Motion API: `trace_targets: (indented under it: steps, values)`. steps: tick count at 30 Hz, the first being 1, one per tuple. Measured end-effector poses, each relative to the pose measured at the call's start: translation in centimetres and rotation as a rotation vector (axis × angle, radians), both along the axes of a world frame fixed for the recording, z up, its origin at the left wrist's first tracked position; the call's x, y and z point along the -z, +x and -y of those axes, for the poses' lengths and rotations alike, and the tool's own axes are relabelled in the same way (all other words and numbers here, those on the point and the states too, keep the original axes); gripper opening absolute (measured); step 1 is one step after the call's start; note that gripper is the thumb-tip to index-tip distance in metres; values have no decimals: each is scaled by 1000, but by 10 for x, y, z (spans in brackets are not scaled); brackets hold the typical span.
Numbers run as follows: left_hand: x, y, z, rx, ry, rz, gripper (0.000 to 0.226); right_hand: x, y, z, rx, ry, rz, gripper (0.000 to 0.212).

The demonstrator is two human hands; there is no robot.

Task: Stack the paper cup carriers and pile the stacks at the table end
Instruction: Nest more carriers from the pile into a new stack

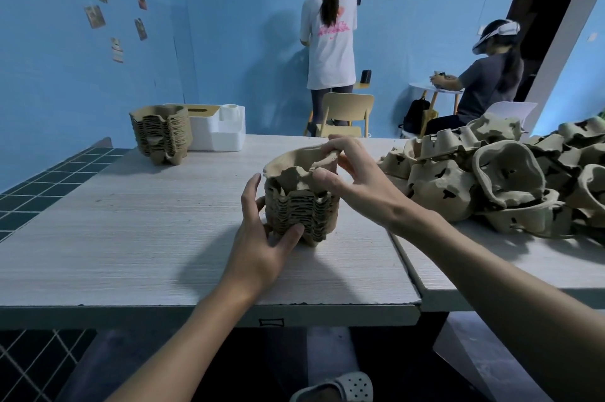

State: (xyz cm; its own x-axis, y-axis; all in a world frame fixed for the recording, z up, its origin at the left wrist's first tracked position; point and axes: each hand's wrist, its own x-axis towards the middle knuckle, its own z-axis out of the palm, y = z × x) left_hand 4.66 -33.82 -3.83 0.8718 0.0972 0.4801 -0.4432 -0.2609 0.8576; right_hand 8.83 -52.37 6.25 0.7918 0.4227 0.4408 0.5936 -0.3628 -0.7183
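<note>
One finished stack of paper cup carriers (pixel 161 133) is already set at the far left end of the tabletop (pixel 131 221), just beside a white plastic organiser box (pixel 219 130). A second, partly built stack (pixel 299 211) is stood on the tabletop in front of the person, near its right edge. It is steadied at its lower left side by the left hand (pixel 262 238), whose grip is closed around the base with the thumb pressed on the near face. The top carrier (pixel 294 169) is pinched at its inner ridge by the right hand (pixel 347 172), the grip narrow, thumb and forefinger closed on the pulp; this carrier appears to sit tilted and not yet fully nested, though the hand hides part of it.

Much is judged to be left. A large loose heap of unstacked carriers (pixel 510 179) is spread over the adjoining tabletop on the right, well apart from the finished stack. The current stack is still to be completed and carried to the table end, and further stacks would have to be built from the heap
</note>
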Motion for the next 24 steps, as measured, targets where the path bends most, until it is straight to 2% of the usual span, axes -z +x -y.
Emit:
trace_targets:
  steps: [6, 9, 13, 16, 19, 24]
  values:
    - [2, 2, -1, -7, -7, -1, 100, -2, -3, -9, 25, 71, -56, 53]
    - [2, 2, -1, -18, 10, 7, 100, -2, -1, -7, 12, 60, -89, 62]
    - [1, 1, -1, -34, 16, 37, 105, 5, 1, -3, 45, -38, -24, 71]
    - [1, 0, 1, -55, 21, 11, 105, 13, -1, 2, 49, -17, -96, 78]
    - [0, -1, 2, -55, 32, 6, 103, 20, -2, 5, 16, 3, -188, 68]
    - [-2, -1, 5, -45, 52, 6, 98, 23, -1, 13, 22, -2, -205, 53]
